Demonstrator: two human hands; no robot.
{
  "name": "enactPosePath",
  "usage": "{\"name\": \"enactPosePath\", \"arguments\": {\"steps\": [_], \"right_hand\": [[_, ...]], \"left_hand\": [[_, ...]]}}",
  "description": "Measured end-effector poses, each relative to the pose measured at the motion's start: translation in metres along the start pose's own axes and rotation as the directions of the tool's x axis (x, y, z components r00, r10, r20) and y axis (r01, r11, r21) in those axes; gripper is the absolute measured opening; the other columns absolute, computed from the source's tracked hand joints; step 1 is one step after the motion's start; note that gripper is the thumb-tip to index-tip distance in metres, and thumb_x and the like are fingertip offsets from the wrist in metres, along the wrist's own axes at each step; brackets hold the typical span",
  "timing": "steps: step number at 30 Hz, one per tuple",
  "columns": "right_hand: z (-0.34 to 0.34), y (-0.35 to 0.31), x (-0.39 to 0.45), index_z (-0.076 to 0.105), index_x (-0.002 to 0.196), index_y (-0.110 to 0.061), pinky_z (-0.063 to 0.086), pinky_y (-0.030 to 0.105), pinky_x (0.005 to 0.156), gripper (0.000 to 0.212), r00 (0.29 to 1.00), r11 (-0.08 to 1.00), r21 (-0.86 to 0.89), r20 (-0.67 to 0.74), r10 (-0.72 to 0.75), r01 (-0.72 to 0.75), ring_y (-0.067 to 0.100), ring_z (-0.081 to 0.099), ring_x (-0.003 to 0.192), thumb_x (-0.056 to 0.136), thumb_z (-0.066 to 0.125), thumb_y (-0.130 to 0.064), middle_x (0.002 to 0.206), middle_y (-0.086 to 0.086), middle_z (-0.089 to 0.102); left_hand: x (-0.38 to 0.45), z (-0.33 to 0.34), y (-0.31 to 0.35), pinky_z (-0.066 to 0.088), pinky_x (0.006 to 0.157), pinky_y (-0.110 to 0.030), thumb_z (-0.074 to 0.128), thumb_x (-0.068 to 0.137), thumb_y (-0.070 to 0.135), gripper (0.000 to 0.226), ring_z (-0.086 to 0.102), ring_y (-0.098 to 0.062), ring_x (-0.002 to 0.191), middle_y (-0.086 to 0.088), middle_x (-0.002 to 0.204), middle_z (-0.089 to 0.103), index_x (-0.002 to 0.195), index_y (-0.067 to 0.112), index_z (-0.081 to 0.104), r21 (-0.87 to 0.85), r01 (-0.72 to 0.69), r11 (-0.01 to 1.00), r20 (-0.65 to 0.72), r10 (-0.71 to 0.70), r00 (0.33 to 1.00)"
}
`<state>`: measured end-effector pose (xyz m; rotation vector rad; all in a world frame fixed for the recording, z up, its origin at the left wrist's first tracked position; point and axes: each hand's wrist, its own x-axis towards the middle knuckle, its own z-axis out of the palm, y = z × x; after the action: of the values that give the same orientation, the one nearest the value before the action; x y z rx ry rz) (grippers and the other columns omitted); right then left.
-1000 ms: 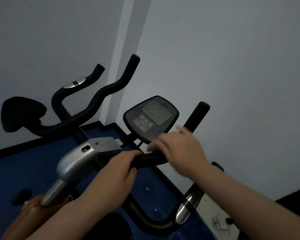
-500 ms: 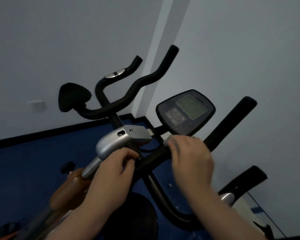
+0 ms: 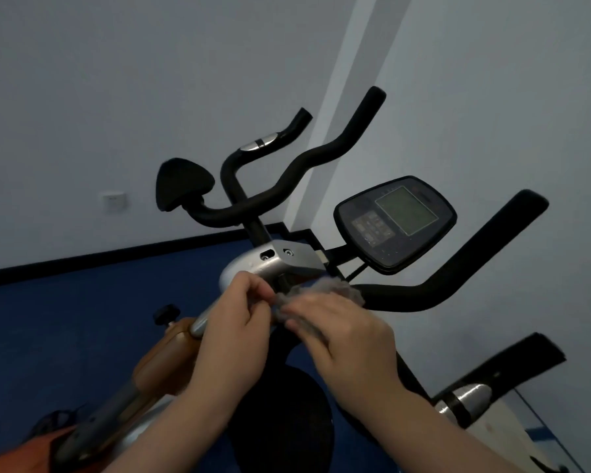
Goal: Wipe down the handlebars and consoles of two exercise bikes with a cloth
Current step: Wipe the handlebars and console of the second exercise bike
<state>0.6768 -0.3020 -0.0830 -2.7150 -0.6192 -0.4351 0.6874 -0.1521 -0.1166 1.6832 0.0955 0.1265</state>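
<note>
Cloth (image 3: 325, 291) bunched between both hands, pinched by left hand (image 3: 234, 331), under right hand (image 3: 350, 339)

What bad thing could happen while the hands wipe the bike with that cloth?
The cloth sits bunched between the left hand and right hand; a loose pinch might drop it. The console is right above, so a wipe could press its buttons. Thin cables nearby could snag.
</note>
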Motion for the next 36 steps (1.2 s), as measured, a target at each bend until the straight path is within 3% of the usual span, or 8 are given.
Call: {"name": "enactPosePath", "arguments": {"steps": [4, 8, 15, 19, 23, 26, 32, 36], "right_hand": [[-0.025, 0.010, 0.046, 0.067, 0.110, -0.039, 0.053, 0.025, 0.082, 0.030, 0.967, 0.926, 0.319, -0.089, 0.239, -0.200, -0.006, 0.063, 0.091, 0.088, 0.051, -0.052, 0.097, -0.021, 0.071], [0.004, -0.006, 0.103, 0.068, 0.112, -0.030, 0.046, 0.028, 0.083, 0.024, 0.914, 0.901, 0.219, -0.077, 0.399, -0.374, 0.018, 0.063, 0.100, 0.094, 0.054, -0.037, 0.107, -0.004, 0.071], [0.047, -0.026, 0.084, 0.063, 0.122, -0.028, 0.015, 0.030, 0.114, 0.034, 0.930, 0.977, 0.072, 0.298, -0.215, 0.203, 0.010, 0.032, 0.136, 0.094, 0.044, -0.026, 0.142, -0.008, 0.050], [0.045, -0.024, 0.102, 0.053, 0.134, -0.025, 0.019, 0.028, 0.114, 0.036, 0.975, 0.982, 0.069, 0.146, 0.166, -0.177, 0.014, 0.033, 0.136, 0.098, 0.046, -0.024, 0.148, -0.003, 0.041], [0.061, -0.042, 0.081, 0.024, 0.149, -0.026, -0.002, 0.027, 0.117, 0.051, 0.972, 0.997, -0.080, 0.236, 0.018, 0.000, 0.014, 0.009, 0.146, 0.100, 0.038, -0.027, 0.159, -0.004, 0.019], [0.055, -0.031, 0.072, 0.007, 0.152, -0.027, 0.020, 0.039, 0.117, 0.056, 0.939, 0.960, -0.067, 0.204, 0.278, -0.270, 0.017, 0.008, 0.146, 0.102, 0.031, -0.036, 0.160, -0.001, 0.009], [0.045, -0.004, 0.142, 0.040, 0.137, -0.016, 0.035, 0.049, 0.104, 0.038, 0.722, 0.799, -0.138, 0.358, 0.591, -0.585, 0.037, 0.043, 0.123, 0.101, 0.026, -0.019, 0.139, 0.017, 0.042], [0.052, -0.005, 0.112, 0.031, 0.138, -0.004, 0.037, 0.040, 0.096, 0.044, 0.758, 0.817, -0.120, 0.318, 0.569, -0.563, 0.035, 0.042, 0.122, 0.101, 0.029, -0.028, 0.142, 0.019, 0.039]], "left_hand": [[0.014, -0.018, -0.011, 0.051, 0.061, -0.031, 0.052, 0.089, 0.007, 0.027, 0.058, -0.009, 0.072, 0.011, 0.085, 0.060, 0.083, 0.033, 0.054, 0.070, -0.031, 0.997, -0.135, 0.041, 0.990], [0.034, -0.033, -0.020, 0.043, 0.076, -0.022, 0.052, 0.090, 0.009, 0.024, 0.054, 0.001, 0.092, 0.011, 0.099, 0.057, 0.091, 0.032, 0.056, 0.028, -0.024, 0.999, -0.214, 0.029, 0.976], [0.057, -0.051, -0.036, 0.050, 0.071, -0.018, 0.048, 0.093, 0.009, 0.018, 0.063, -0.007, 0.085, 0.010, 0.089, 0.064, 0.091, 0.023, 0.059, -0.213, 0.091, 0.973, -0.143, -0.123, 0.982], [0.059, -0.051, -0.035, 0.047, 0.084, -0.030, 0.049, 0.092, 0.013, 0.016, 0.063, -0.008, 0.094, 0.010, 0.097, 0.063, 0.093, 0.026, 0.058, -0.167, 0.046, 0.985, -0.080, -0.060, 0.995], [0.066, -0.047, -0.029, 0.043, 0.072, -0.014, 0.049, 0.094, 0.013, 0.014, 0.057, 0.004, 0.088, 0.007, 0.098, 0.061, 0.097, 0.024, 0.057, -0.166, -0.040, 0.985, -0.042, 0.034, 0.999], [0.077, -0.043, -0.029, 0.040, 0.078, -0.016, 0.050, 0.095, 0.016, 0.016, 0.053, 0.006, 0.095, 0.008, 0.107, 0.057, 0.103, 0.028, 0.056, -0.122, -0.098, 0.988, -0.014, 0.097, 0.995], [0.100, -0.016, -0.023, 0.037, 0.085, -0.012, 0.048, 0.092, 0.011, 0.021, 0.051, -0.001, 0.103, 0.013, 0.108, 0.056, 0.106, 0.025, 0.056, 0.032, -0.320, 0.947, 0.102, 0.316, 0.943], [0.110, -0.009, -0.035, 0.029, 0.093, -0.006, 0.045, 0.089, 0.015, 0.021, 0.044, 0.002, 0.108, 0.015, 0.111, 0.052, 0.105, 0.022, 0.058, 0.142, -0.457, 0.878, 0.085, 0.449, 0.890]]}}
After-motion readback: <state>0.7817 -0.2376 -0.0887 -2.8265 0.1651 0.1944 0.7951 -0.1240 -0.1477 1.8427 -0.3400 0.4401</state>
